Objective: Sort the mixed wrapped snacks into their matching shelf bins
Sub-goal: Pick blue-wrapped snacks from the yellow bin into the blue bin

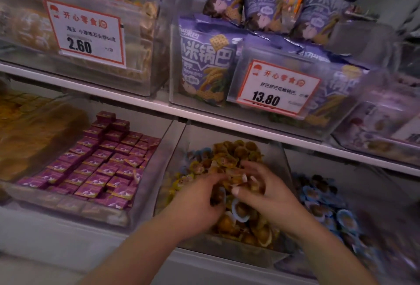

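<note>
Both my hands are inside the middle clear bin (pixel 229 254) on the lower shelf. It holds a pile of yellow-wrapped round snacks (pixel 238 150) with a few blue-rimmed ones (pixel 241 210) mixed in. My left hand (pixel 200 202) digs into the pile, its fingers curled round snacks. My right hand (pixel 261 191) has bent fingers pinching small wrapped pieces at the top of the pile. To the right, another bin holds blue-wrapped snacks (pixel 327 207). The frame is motion-blurred.
At the left stands a bin of small purple boxes (pixel 100 164). On the shelf above sit a bin of yellow biscuits with a 2.60 price tag (pixel 86 32) and a bin of purple snack bags (pixel 206 66) tagged 13.80. The white shelf edge (pixel 159 107) overhangs the lower bins.
</note>
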Demonstrator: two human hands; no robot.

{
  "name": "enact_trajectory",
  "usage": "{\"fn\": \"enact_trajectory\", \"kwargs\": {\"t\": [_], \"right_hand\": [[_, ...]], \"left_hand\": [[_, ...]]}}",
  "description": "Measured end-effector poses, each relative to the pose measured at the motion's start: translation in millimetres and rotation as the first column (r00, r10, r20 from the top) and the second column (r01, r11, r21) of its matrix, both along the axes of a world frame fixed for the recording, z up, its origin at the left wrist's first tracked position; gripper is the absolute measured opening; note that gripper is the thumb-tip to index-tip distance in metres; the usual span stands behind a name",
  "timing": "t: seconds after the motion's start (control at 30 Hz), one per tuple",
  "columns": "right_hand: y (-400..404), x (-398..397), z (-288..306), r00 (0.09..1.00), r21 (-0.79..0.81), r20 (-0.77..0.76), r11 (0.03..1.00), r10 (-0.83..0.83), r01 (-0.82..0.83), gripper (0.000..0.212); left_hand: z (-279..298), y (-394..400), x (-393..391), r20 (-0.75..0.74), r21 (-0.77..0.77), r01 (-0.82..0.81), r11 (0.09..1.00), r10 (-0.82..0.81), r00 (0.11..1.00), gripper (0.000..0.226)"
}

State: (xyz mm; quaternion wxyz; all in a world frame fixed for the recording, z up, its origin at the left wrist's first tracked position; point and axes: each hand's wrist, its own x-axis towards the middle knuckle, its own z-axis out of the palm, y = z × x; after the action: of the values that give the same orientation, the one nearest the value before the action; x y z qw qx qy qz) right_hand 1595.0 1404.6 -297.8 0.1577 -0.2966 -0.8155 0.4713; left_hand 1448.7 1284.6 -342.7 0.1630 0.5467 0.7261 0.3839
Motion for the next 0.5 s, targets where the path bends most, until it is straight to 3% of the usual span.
{"fn": "enact_trajectory", "kwargs": {"t": [0.07, 0.13, 0.27, 0.4, 0.5], "right_hand": [[1, 2, -7, 1.000, 0.151, -0.015, 0.988, -0.026, 0.028, 0.061], [1, 2, -8, 0.998, 0.330, 0.054, 0.944, -0.015, -0.004, 0.050], [-1, 7, -8, 0.950, 0.664, 0.313, 0.713, 0.007, -0.224, 0.048], [8, 27, 16, 0.969, 0.691, 0.242, 0.692, 0.054, -0.211, 0.032], [7, 35, 21, 0.907, 0.610, 0.406, 0.706, 0.111, -0.360, 0.039]], "left_hand": [[1, 2, 0, -0.073, -0.014, 0.009, 1.000, -0.010, 0.997, 0.057], [2, 2, -1, -0.143, -0.021, -0.009, 1.000, 0.006, 0.990, 0.052], [5, -1, -6, -0.240, -0.015, -0.030, 0.999, 0.025, 0.970, 0.038], [4, -3, -10, -0.141, -0.085, -0.052, 0.995, 0.040, 0.989, 0.033], [6, -2, -9, -0.089, -0.078, -0.083, 0.994, 0.076, 0.993, 0.026]]}}
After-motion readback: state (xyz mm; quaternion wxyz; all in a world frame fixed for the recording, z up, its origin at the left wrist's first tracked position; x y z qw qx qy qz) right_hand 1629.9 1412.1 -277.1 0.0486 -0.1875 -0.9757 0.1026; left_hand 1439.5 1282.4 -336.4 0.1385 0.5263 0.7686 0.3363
